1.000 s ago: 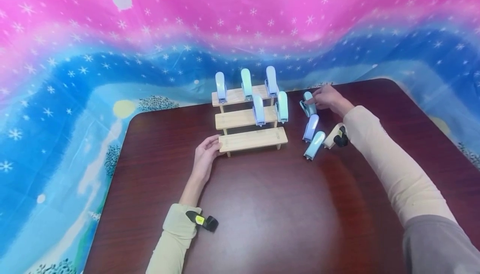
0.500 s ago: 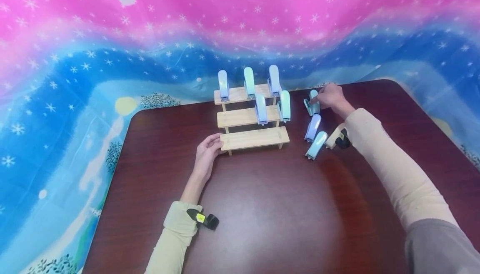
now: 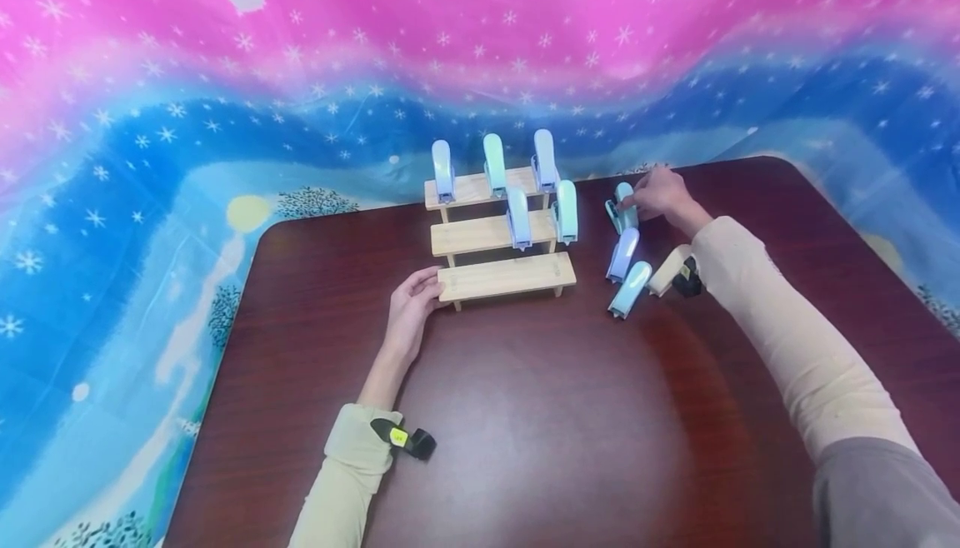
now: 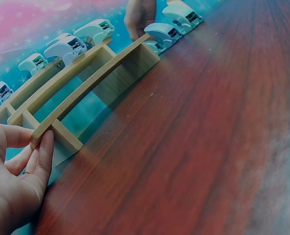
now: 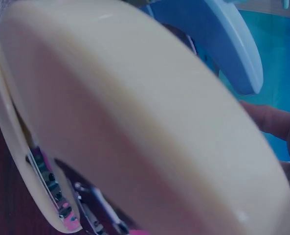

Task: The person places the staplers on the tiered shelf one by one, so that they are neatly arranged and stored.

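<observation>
My left hand (image 3: 409,308) pinches the left end of the lowest step of a three-tier wooden rack (image 3: 506,278); the left wrist view shows thumb and fingertips at that corner. At the back right, my right hand (image 3: 662,193) pinches a mint-green stapler (image 3: 623,201) that stands on the table, its fingers partly hidden. In front of it lie a lavender stapler (image 3: 623,255), a light-blue stapler (image 3: 631,289) and a cream stapler (image 3: 667,271). The cream one fills most of the right wrist view (image 5: 149,98).
Three staplers, including a green one (image 3: 494,165), stand on the rack's top step. A lavender stapler (image 3: 518,216) and a green stapler (image 3: 567,211) stand on the middle step's right half. A patterned cloth (image 3: 360,132) hangs behind the dark wooden table (image 3: 525,415).
My right hand's fingers have closed in on the mint-green stapler, which has shifted slightly to the right. My left hand keeps its place at the rack.
</observation>
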Available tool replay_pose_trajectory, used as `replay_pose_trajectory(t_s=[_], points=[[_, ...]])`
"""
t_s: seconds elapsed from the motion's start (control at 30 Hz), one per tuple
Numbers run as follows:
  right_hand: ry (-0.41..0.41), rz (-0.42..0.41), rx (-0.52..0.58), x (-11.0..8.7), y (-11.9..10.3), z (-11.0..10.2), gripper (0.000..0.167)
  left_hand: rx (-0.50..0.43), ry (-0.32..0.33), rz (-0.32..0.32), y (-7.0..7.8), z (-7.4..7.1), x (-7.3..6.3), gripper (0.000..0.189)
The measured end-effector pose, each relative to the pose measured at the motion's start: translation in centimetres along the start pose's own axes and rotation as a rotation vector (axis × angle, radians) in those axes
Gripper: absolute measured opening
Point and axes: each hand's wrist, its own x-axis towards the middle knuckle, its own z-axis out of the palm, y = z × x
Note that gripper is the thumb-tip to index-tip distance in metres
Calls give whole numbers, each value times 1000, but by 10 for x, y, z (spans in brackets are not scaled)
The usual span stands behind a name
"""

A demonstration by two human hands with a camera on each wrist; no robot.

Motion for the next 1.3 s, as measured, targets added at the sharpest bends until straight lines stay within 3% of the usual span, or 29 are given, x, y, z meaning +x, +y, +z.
replay_pose_trajectory(t_s=[0.3,0.47,0.63,1.03,1.2,1.3], points=[[-59,4,24,-1,1,0,27,10,6,-13,-2,0,0,39],[-128,57,136,-5,2,-1,41,14,4,-17,-2,1,0,39],[-138,71,150,-7,4,-2,47,17,6,-15,-3,1,1,39],[-87,40,228,-14,-3,-15,43,26,6,-8,-3,0,1,39],[-41,36,279,-21,-8,-25,30,24,7,-11,-2,-1,1,39],[-28,25,330,-27,-13,-33,36,22,15,-8,-1,-2,1,38]])
